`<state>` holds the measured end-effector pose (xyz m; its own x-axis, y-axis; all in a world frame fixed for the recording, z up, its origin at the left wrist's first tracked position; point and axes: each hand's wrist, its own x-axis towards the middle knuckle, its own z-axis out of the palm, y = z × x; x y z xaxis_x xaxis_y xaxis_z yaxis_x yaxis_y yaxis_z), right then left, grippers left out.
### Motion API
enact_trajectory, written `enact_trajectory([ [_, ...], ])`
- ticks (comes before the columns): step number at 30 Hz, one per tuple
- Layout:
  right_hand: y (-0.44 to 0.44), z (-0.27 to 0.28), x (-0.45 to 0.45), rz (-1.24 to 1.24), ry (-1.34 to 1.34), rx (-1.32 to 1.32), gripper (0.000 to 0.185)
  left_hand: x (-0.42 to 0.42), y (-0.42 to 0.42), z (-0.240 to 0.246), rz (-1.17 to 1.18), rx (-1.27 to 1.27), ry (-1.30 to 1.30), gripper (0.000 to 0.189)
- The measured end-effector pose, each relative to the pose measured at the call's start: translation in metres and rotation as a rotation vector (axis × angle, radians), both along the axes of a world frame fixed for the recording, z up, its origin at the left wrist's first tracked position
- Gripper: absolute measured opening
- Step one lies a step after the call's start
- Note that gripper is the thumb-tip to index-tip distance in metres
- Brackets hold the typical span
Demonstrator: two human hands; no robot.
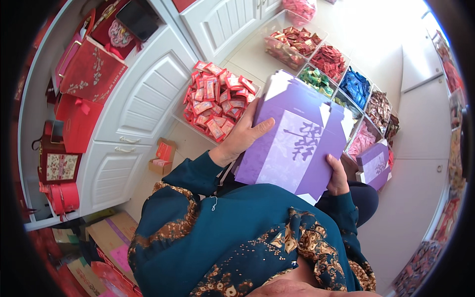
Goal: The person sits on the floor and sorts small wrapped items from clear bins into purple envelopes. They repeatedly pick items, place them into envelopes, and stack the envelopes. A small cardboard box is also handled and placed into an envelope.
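Both hands hold a stack of flat, unfolded purple cardboard box blanks (285,144) in front of my lap. The top sheet has a paler lilac panel with a dark purple decorative character and white flaps along its edges. My left hand (241,135) grips the stack's left side, thumb on top. On the right side, my right hand (337,174) has its thumb over the near edge; its other fingers are hidden underneath. Beyond the left hand, a clear plastic bin (178,117) is heaped with small red-and-white packets (217,98). A purple box (373,165) lies past my right hand.
Clear divided bins (330,42) on the tiled floor hold wrapped sweets in red, green, blue, brown and pink. White cabinets (148,96) stand at left, with red gift boxes (92,70) and a smartphone (137,18) on top. Cardboard cartons (115,237) sit at lower left.
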<state>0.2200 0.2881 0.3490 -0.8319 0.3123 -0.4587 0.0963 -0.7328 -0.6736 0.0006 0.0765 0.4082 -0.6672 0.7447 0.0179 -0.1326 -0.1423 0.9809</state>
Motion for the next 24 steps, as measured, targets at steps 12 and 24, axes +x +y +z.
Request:
enact_trajectory([
  [12, 0.007, -0.015, 0.006, 0.008, -0.010, -0.051, 0.062, -0.078, -0.161, -0.231, 1.213, -0.616, -0.575, 0.074],
  [24, 0.003, -0.018, 0.006, -0.012, -0.048, -0.054, 0.061, -0.109, -0.129, -0.317, 0.634, -0.054, -0.867, 0.042],
])
